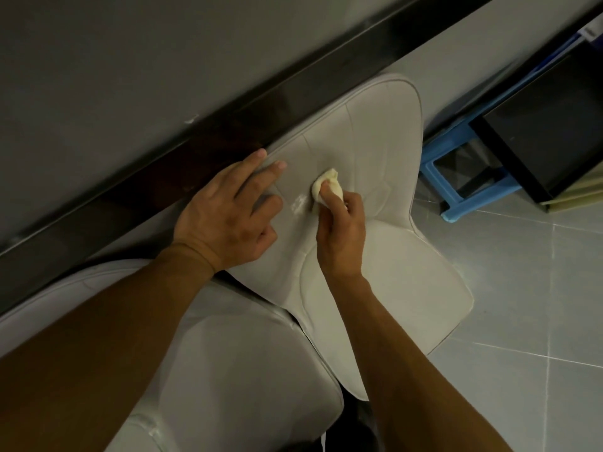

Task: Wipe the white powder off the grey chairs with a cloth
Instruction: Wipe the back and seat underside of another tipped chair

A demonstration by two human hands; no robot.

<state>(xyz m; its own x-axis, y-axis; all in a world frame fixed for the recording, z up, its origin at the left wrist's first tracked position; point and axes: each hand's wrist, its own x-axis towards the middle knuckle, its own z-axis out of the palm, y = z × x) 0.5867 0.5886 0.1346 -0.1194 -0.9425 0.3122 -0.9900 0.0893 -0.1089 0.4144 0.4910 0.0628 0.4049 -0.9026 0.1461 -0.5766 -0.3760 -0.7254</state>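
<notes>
Cloth: we see the cloth (329,182) bunched into a wad, pinched in the fingers (352,202) of the right hand (342,233) and pressed to the middle of the far grey chair (391,256).
Powder: a white powder (298,203) smear lies just left of the cloth, touching it.
Left hand (225,216): flat at the seat's left edge, its fingers (251,164) spread.
Near grey chair (244,370): under our forearms, touching the far one.

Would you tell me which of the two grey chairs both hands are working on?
The farther chair, next to the blue stool; the nearer chair sits at the picture's bottom.
</notes>
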